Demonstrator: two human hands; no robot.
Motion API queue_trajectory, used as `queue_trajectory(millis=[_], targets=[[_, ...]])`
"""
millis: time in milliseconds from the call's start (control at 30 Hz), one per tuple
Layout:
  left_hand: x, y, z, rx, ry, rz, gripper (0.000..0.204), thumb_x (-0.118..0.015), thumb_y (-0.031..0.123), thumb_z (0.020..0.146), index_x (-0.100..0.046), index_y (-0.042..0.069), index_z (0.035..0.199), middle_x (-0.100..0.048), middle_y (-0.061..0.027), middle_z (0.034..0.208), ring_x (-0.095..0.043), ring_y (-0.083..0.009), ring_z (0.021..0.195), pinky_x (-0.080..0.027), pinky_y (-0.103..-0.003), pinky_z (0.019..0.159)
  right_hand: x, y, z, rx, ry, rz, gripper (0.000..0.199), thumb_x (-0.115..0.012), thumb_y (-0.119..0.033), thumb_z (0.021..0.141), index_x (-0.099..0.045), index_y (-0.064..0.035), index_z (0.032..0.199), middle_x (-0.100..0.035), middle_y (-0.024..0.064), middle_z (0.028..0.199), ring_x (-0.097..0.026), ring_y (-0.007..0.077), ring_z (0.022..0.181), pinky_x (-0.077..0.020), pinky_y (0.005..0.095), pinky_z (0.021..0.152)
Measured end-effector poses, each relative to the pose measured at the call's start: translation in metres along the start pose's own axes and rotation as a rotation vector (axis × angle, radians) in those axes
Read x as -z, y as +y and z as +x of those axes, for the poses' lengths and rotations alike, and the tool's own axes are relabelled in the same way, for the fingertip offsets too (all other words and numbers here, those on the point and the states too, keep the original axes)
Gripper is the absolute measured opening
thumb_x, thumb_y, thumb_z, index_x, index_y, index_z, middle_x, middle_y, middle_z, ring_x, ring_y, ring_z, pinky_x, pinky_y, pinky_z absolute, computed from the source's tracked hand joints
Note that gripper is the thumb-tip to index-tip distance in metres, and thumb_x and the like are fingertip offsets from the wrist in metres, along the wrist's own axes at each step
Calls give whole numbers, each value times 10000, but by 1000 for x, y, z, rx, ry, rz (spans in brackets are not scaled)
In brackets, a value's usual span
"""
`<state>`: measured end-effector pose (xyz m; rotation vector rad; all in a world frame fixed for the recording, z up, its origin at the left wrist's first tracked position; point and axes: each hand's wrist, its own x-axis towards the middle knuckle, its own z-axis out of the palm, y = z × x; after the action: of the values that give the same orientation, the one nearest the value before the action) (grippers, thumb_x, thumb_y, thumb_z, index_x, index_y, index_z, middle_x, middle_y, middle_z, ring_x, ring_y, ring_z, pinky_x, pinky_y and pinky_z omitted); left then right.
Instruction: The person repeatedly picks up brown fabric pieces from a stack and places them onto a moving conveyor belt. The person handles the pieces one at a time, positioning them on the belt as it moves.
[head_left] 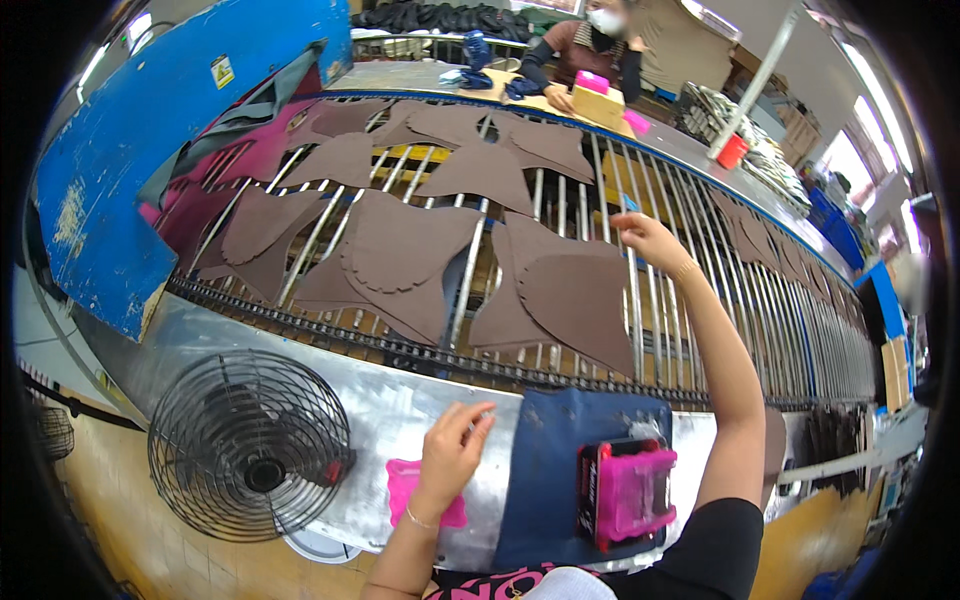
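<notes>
My right hand [650,243] reaches out over a rack of metal rollers [672,320], its fingers loosely bent and nothing visible in them. Just left of and below it lies a stack of curved brown sheet pieces [580,290] with a notched edge. A small blue bit [630,203] shows beside the fingertips; whether they touch it I cannot tell. My left hand [455,450] hovers near the metal table, fingers half curled, thumb apart, holding nothing. Under its wrist sits a bright pink flat item [404,490], partly covered by the hand. More brown pieces [410,240] overlap on the rollers.
A black wire fan [250,445] stands at left on the metal table [375,430]. A dark blue sheet [545,470] bears a pink and black case [637,493]. A blue machine housing [120,180] rises far left. Across the rollers, a masked person sits by a yellow box [598,106].
</notes>
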<state>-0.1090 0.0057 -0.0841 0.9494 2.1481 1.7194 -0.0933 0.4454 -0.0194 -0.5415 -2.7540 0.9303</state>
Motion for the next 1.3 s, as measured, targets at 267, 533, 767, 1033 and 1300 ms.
queue_trajectory(millis=[267,533,767,1033,1300], targets=[[-8,-8,-12,69,-15,-118,143,-628,108,884,-679,53,1005,-561,9,784,-423,-64,607,-339,-229,532,71,101,-394,-909,599,-754,332,-643,-259,835,-628,-113,1133,-562,123,1211,-545,334,1101,-437,487,903],[-14,21,-40,125,23,-201,167,-599,134,923,-654,26,1038,-555,13,801,-409,-22,571,-300,-178,485,4,170,-611,-1420,736,-500,642,-660,-516,791,-562,-68,1241,-519,236,1269,-481,379,1205,-408,518,969],[-37,43,-64,98,15,-181,203,-582,169,940,-635,17,1063,-541,-5,776,-388,-7,517,-266,-172,436,43,175,-612,-1499,698,-344,684,-817,-443,644,-598,-40,1151,-589,198,1205,-528,346,1166,-452,450,943],[-56,73,-65,104,-4,-108,189,-581,147,934,-635,18,1062,-541,-1,752,-393,-15,528,-278,-182,453,78,82,-586,-1037,700,-426,253,-526,-109,910,-544,-77,1159,-650,194,727,-661,293,605,-504,390,506],[-90,118,-45,-127,-145,-105,309,-633,64,868,-585,9,1168,-549,-40,985,-562,-102,846,-478,-226,683,89,-34,-496,-321,943,227,221,-518,-134,962,-532,-44,1163,-625,73,806,-561,108,489,-428,237,371]])
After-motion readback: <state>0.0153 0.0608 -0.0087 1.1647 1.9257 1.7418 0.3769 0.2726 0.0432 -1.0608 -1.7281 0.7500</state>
